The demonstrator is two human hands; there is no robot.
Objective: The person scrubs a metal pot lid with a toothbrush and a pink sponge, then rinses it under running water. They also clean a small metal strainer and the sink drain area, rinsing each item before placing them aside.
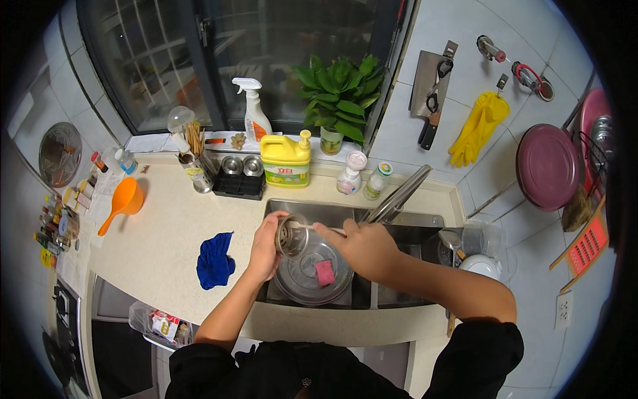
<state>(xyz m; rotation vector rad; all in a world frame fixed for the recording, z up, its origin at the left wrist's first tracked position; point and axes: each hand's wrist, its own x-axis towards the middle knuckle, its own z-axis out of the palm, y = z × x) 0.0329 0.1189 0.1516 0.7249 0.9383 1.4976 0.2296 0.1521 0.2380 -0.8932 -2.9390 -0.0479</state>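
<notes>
My left hand (267, 247) is wrapped round the side of a clear glass cup (294, 241), tilted with its mouth toward the right, over the sink. My right hand (367, 250) grips a thin pale stick-like handle (304, 227), index finger stretched along it; its far end reaches the cup, and I cannot make out the tip. Below both hands, a large round clear glass dish (299, 290) rests in the left sink basin (361, 296). On the dish lies a pink sponge (324, 272).
A steel faucet (399, 194) leans over the sink from behind. Left on the counter are a crumpled blue cloth (215, 261) and an orange ladle (126, 197). A yellow detergent jug (286, 159) stands behind the sink. Bowls and a clear container (484, 238) sit right of it.
</notes>
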